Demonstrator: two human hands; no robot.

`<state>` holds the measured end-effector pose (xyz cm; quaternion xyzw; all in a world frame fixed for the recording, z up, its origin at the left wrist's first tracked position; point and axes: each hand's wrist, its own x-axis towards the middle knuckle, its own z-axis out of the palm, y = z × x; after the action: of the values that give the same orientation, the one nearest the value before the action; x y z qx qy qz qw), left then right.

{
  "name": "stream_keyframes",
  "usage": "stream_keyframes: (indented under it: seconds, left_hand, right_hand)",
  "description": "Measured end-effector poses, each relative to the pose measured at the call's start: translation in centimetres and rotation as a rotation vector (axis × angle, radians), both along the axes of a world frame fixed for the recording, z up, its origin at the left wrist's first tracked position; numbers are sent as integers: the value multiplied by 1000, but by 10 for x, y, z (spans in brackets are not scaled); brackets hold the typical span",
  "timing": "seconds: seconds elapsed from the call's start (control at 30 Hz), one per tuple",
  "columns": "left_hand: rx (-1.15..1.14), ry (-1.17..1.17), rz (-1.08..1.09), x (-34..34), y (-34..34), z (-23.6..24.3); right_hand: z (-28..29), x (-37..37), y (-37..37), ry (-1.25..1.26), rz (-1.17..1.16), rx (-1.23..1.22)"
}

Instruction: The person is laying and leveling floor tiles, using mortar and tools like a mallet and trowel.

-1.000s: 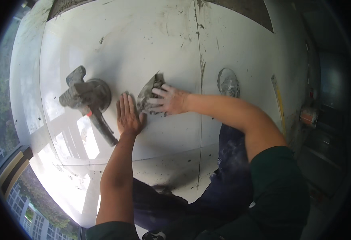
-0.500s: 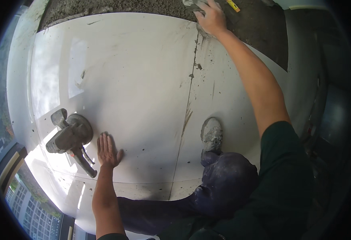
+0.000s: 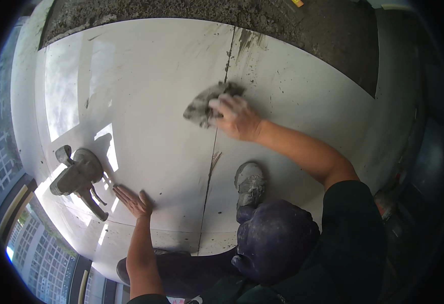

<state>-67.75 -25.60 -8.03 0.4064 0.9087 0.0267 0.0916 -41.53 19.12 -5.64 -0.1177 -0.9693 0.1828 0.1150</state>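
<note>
My right hand [image 3: 234, 116], its fingers blurred and curved, grips a mud-smeared grey pad or rag [image 3: 202, 106] over the seam between large glossy white floor tiles [image 3: 146, 81]. My left hand [image 3: 133, 202] lies flat on the tile at lower left, fingers stretched out and holding nothing. Just beyond its fingertips stands a dusty grey tool with a handle and round suction-like base [image 3: 83, 172]. My bent leg and dusty shoe [image 3: 250, 187] are on the tile below the right hand.
Dark wet mortar [image 3: 333, 50] borders the tiles at the top, with a small yellow level [image 3: 296, 3] at the edge. Windows [image 3: 39, 248] showing a building outside run along the left. Blurred items [image 3: 386, 207] lie in shadow at the right rim.
My right hand reached far up to the mortar edge, then came back down to mid-tile with the grey pad. My left hand stays pressed on the tile, its fingers now angled further left.
</note>
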Motion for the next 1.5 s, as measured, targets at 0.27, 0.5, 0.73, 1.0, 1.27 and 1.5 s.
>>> stream_keyframes:
  seconds: [0.27,0.5,0.73,1.0,1.27,1.5]
  left_hand:
    - [-164,-87,-7,10,13,4]
    - [-229,-99,13,11,19,20]
    - [37,-142,-228,65,124,36]
    - [75,-219,-594,150,285,15]
    - [132,-195,-507,135,346,19]
    - [113,-90,-688,94,464,20]
  right_hand:
    - [22,-2,232,-134,-656,205]
    - [119,54,206,-170,-747,46]
    - [69,166,28,113,-368,229]
    - [-4,138,31,-164,-439,66]
    - [64,94,212,338,-649,127]
    - [24,303,138,-144,-1086,413]
